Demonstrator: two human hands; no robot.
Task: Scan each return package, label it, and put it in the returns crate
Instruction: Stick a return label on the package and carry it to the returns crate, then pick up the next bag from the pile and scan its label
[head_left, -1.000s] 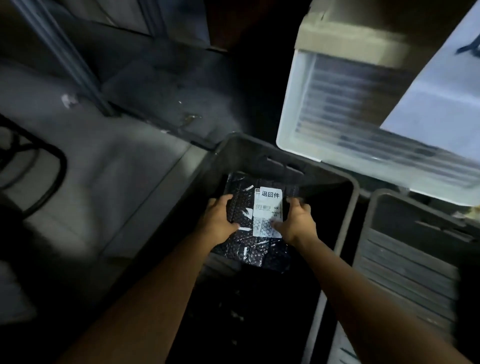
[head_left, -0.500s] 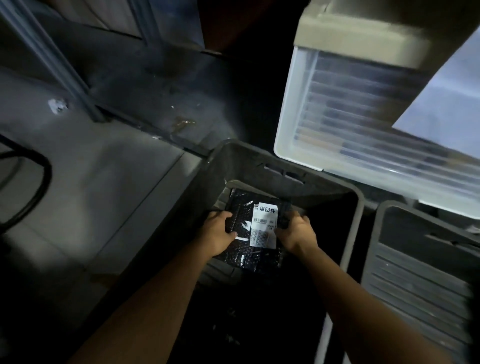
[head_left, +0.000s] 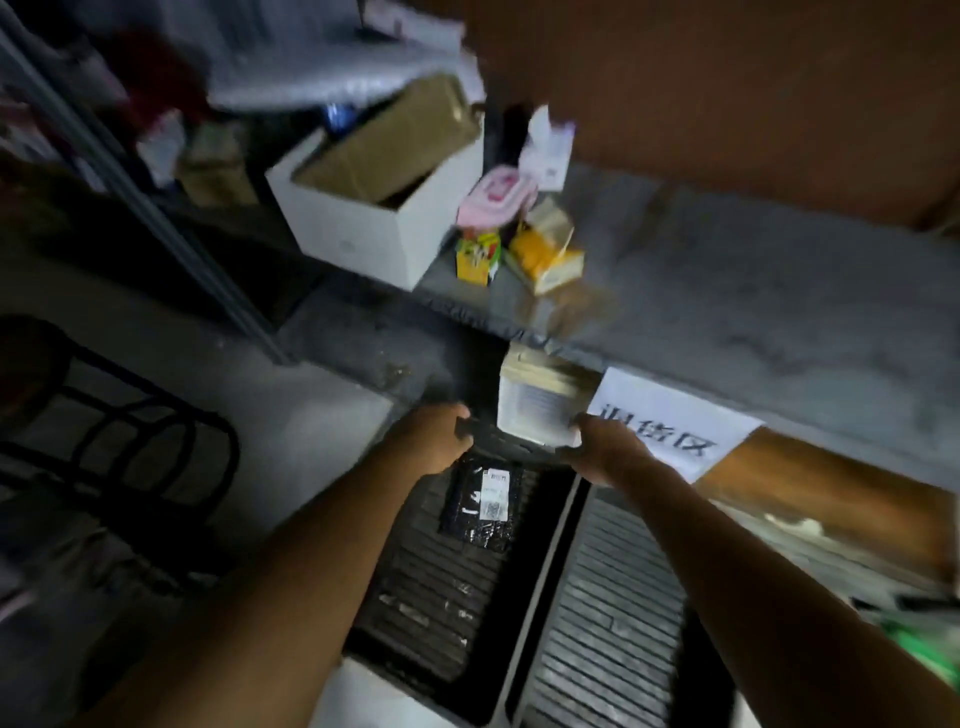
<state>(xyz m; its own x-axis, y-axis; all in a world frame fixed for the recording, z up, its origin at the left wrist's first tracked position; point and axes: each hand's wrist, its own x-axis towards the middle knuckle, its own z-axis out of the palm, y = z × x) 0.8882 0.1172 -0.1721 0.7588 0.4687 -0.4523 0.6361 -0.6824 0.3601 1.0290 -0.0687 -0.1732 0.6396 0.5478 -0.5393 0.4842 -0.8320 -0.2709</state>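
A black bubble-wrap package (head_left: 480, 506) with a white return label lies flat on the ribbed floor of the dark returns crate (head_left: 415, 587). Neither hand touches it. My left hand (head_left: 436, 439) and my right hand (head_left: 605, 449) are above it at the crate's far rim (head_left: 514, 446), one at each end. The fingers of both hands look curled over that rim. The picture is blurred by motion.
A second grey crate (head_left: 613, 597) stands to the right. Behind the rim sit a translucent bin (head_left: 535, 410) and a white paper sign (head_left: 670, 431). On the grey ledge are a white carton (head_left: 363, 208), a pink pack (head_left: 496, 197) and yellow boxes (head_left: 545, 254). A black chair (head_left: 130, 441) stands at left.
Both hands have let go of the package, which now lies in the crate, and moved up to the crate's far rim. The view has swung up toward the ledge.
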